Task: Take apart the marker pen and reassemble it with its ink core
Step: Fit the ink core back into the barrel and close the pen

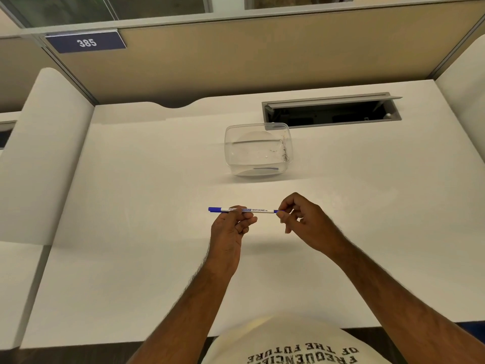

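The whiteboard marker (245,210) is held flat above the white desk (131,206), at 6 o'clock from the clear plastic tub (258,149), probably so one end can be pulled off. The left hand (231,227) pinches its middle. The right hand (301,219) pinches the blue end at 3 o'clock.

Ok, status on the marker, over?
Left hand grips marker mid-barrel, held level above desk. Right hand pinches its right end. Nothing in the way.
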A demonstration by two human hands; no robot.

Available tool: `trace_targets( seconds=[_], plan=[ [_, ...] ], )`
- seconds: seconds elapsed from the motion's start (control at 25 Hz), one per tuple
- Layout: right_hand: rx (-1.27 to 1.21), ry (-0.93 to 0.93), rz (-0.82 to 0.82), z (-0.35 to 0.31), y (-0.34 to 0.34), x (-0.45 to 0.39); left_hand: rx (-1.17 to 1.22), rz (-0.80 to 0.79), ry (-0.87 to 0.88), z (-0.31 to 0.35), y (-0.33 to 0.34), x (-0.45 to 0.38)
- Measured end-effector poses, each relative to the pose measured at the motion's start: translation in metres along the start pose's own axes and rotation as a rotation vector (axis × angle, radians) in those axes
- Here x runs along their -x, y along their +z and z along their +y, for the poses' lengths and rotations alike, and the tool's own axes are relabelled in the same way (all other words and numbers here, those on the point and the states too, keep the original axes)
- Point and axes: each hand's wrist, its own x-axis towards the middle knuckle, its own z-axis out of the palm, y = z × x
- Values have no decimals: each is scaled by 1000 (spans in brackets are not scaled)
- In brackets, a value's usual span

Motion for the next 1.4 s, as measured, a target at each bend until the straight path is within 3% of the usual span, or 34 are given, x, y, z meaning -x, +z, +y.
trace_targets(
  seconds=[0.84,1.16,1.4],
  plan=[
    [7,-8,-54,-2,6,5,-21,-21,17,2,0,1],
    [17,-14,-38,5,4,7,-192,-52,-2,13,4,5],
    [222,-138,-16,2,-6,10,-164,-137,28,17,9,6]
  ],
)
